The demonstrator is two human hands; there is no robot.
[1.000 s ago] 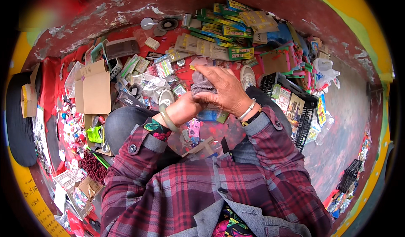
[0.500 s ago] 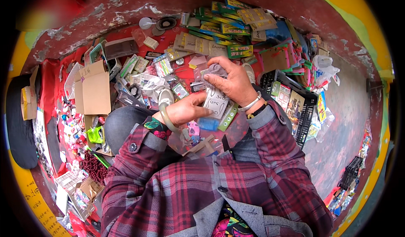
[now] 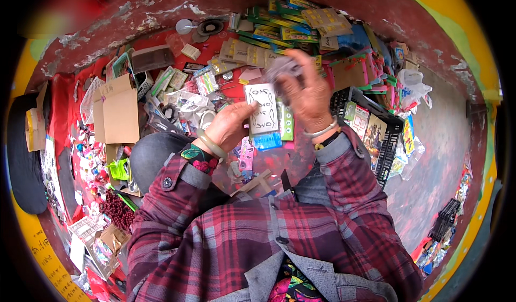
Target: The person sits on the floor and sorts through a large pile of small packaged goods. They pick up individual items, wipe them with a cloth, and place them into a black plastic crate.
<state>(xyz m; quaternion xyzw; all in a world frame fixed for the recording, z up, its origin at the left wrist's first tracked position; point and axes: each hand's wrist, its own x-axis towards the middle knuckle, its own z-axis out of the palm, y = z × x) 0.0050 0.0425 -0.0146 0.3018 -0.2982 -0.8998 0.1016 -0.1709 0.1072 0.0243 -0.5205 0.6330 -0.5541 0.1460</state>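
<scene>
My left hand point(image 3: 228, 127) pinches the left edge of a white card point(image 3: 263, 120) with black looping script, thumb lying on its face. A blue strip point(image 3: 267, 141) shows at the card's lower end; I cannot tell whether it belongs to the card. Up and to the right, apart from the card, my right hand point(image 3: 308, 99) is closed on a bunched grey cloth point(image 3: 282, 69), both smeared by motion. Just behind the card's right side a green packet point(image 3: 288, 124) shows in part. A small pink packet point(image 3: 246, 153) lies below the card.
Beyond my hands are stacked green and yellow boxes point(image 3: 293, 25). A black crate point(image 3: 389, 141) with packets stands at right, an open cardboard box point(image 3: 119, 111) at left. Loose packaged goods, white baskets point(image 3: 92, 102) and dark red beads point(image 3: 116, 211) crowd the left side.
My right hand with the grey cloth has lifted off the card and moved up and right. The card's face is now uncovered, still in my left hand.
</scene>
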